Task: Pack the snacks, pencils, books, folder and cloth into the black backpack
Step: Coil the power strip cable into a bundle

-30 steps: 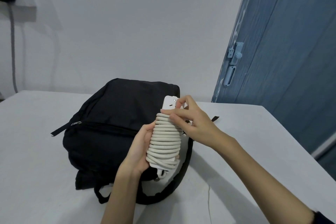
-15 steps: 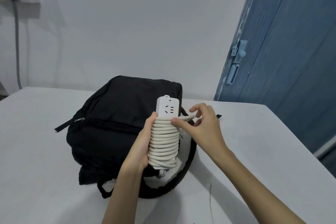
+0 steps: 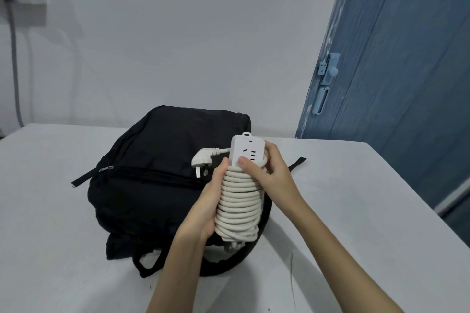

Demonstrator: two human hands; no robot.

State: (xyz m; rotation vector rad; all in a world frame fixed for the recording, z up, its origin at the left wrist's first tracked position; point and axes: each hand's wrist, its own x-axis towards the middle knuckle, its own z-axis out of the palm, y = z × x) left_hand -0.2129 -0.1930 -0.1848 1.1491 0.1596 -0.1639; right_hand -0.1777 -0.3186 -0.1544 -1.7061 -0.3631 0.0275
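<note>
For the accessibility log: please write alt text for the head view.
Both hands hold a white power strip wrapped in its cord: left hand grips the coil, right hand its top, plug sticking out left. Behind lies a zipped black backpack on a white table.

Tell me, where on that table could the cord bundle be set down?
Bare table lies right of the backpack, up to the blue door, and left of it too. The near middle is crowded by both hands and straps.

One backpack (image 3: 162,185), one power strip (image 3: 245,154), two hands (image 3: 269,180).
</note>
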